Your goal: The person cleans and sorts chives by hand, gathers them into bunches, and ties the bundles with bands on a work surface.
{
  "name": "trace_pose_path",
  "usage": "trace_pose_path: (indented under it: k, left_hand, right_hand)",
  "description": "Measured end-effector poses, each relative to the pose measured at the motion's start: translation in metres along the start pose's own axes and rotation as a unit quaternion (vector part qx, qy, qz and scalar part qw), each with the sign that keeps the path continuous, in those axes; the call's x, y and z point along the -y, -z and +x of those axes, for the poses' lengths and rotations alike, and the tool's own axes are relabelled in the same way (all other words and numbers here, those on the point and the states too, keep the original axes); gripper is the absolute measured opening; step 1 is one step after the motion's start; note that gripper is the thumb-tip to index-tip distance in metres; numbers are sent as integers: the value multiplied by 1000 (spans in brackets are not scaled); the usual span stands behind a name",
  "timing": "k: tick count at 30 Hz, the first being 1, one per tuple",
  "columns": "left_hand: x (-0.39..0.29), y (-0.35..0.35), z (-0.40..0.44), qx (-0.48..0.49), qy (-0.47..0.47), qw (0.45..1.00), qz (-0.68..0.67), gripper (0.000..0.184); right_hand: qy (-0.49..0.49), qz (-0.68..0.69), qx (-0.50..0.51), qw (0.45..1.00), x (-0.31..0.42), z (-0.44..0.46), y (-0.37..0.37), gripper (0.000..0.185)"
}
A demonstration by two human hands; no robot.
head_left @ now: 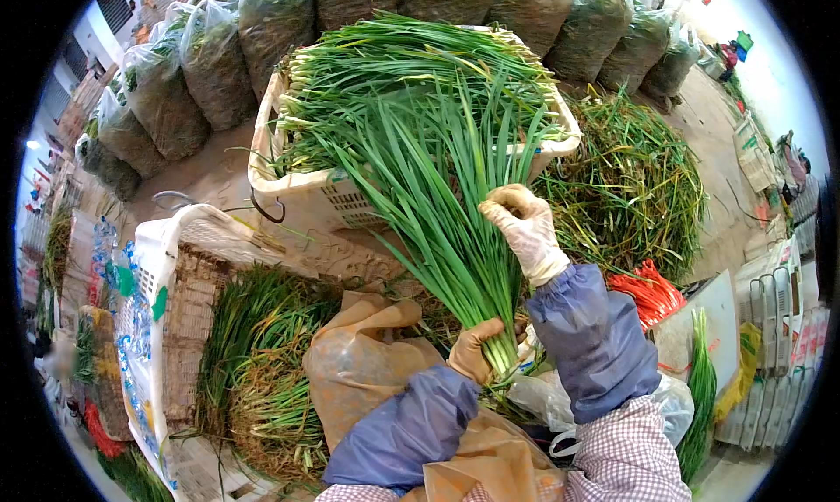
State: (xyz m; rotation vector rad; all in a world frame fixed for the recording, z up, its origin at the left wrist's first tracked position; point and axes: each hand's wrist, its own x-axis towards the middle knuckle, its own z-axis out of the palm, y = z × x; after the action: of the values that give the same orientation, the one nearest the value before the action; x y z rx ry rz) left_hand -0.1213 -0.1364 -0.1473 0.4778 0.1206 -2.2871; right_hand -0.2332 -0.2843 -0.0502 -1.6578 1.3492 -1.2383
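Note:
A large bunch of long green stalks [429,213] slants across the middle, its pale ends low and its leaf tips over the full basket. My gloved left hand [475,350] is wrapped round the bunch near the pale ends. Higher up, my gloved right hand [523,231] is at the right edge of the leaves, fingers curled with thumb and fingertips together; whether a leaf is between them is too small to tell. Behind the bunch, a white basket [569,135] holds many more green stalks [376,73] laid crosswise.
A tipped white basket [150,275] with stalks and dry trimmings [271,397] lies at left. At right are a leaf heap [621,187], red ties [649,294], a board [713,318] and another green bunch [698,397]. Filled plastic bags [162,100] line the back. People are far right.

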Motion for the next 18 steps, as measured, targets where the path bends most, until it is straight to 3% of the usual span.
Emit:
trace_pose_path:
  k: [3,6,10,13,15,18]
  left_hand:
    - [-1,-7,-2,-11,16,998,-60,45]
    - [-1,-18,-5,-12,-20,999,-42,43]
    - [0,-22,1,-13,-23,997,-71,32]
    - [-1,-32,-1,-8,-18,997,-70,28]
    - [-1,-29,1,-52,-57,995,62,38]
    - [2,-32,2,-74,-63,994,47,36]
  right_hand:
    - [138,-24,-96,985,11,-19,15,5]
    - [-25,321,-125,939,52,-59,26,10]
    - [-124,479,-88,865,74,-110,39,19]
    - [-170,496,-58,850,84,-144,45,24]
    - [-200,482,-64,851,89,-165,41,25]
    - [-266,486,-84,828,94,-186,52,26]
